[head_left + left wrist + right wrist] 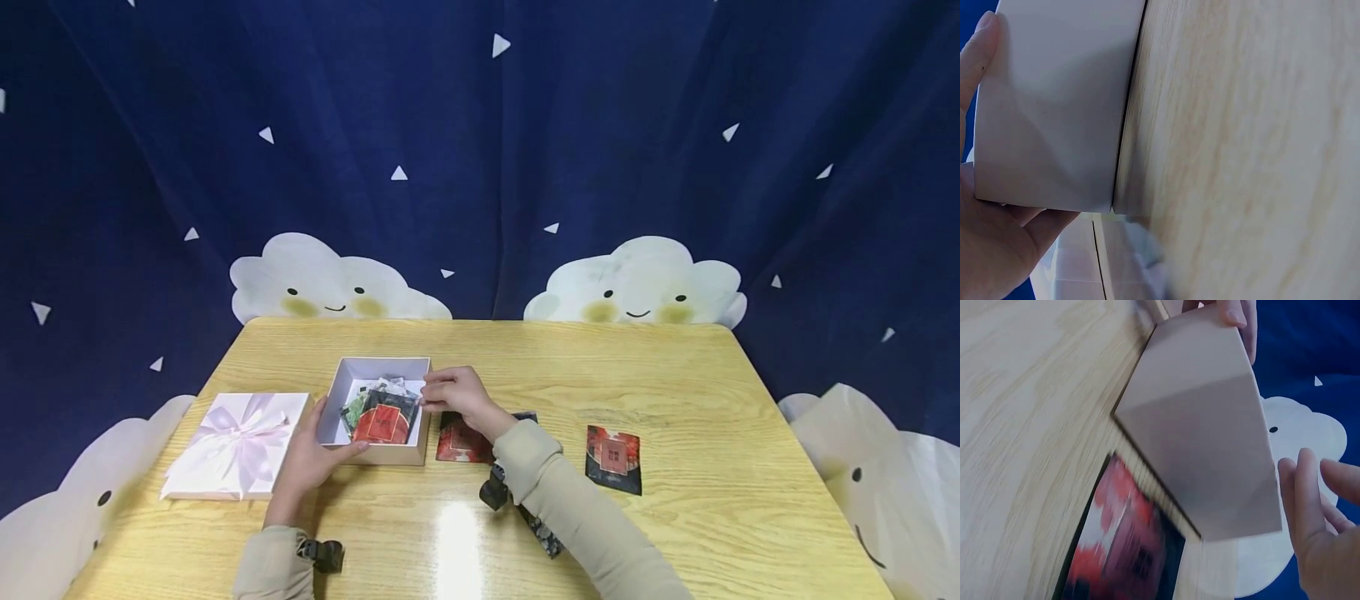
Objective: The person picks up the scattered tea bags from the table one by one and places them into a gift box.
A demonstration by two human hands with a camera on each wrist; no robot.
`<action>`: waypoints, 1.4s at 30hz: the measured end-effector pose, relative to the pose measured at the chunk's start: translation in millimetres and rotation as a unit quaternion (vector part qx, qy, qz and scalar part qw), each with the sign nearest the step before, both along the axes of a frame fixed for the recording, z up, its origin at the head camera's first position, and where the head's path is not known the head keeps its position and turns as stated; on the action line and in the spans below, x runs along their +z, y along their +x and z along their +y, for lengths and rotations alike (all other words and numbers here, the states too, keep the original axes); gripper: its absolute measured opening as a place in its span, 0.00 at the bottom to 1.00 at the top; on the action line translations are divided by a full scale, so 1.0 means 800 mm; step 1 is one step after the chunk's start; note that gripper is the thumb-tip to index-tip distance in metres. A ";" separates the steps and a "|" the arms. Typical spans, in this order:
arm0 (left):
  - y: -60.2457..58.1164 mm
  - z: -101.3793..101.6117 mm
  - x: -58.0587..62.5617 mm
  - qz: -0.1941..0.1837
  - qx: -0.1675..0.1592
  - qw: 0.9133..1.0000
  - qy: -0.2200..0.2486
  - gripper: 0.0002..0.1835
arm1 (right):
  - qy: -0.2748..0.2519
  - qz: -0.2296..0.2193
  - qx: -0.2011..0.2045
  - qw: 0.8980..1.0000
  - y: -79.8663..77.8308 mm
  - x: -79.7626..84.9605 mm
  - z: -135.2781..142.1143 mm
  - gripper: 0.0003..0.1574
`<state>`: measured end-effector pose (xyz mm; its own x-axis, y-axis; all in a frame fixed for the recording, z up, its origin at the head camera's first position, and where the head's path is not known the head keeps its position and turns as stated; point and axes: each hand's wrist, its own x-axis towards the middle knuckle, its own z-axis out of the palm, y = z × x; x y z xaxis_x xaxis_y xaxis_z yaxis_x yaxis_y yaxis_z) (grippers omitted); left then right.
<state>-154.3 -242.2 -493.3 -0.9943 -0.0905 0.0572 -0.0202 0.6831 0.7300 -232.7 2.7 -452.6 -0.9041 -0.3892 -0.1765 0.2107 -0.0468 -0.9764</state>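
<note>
My left hand (307, 458) grips the near left corner of an open pale gift box (401, 455), its thumb along the front rim. The left wrist view shows this hand (997, 250) around the box corner. Inside the box lie a red-and-black sachet (386, 422), a green sachet (354, 412) and clear-looking wrappers behind them. My right hand (465, 396) is at the box's right wall with fingers loosely extended. In the right wrist view nothing shows between the fingers of this hand (1329, 544). Just under it, another red-and-black sachet (459, 442) lies on the table.
A white lid (298, 407) with a pale ribbon bow (242, 437) lies left of the box. Farther right is a red-and-black sachet (613, 458). Beneath my right forearm, a dark patterned packet (546, 540) is partly hidden. A blue curtain (480, 125) hangs behind the wooden table (712, 500).
</note>
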 end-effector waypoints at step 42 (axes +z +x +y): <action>0.000 -0.001 -0.002 -0.008 0.004 1.000 0.007 0.59 | 0.165 0.114 0.053 0.978 0.039 -0.008 0.247 0.34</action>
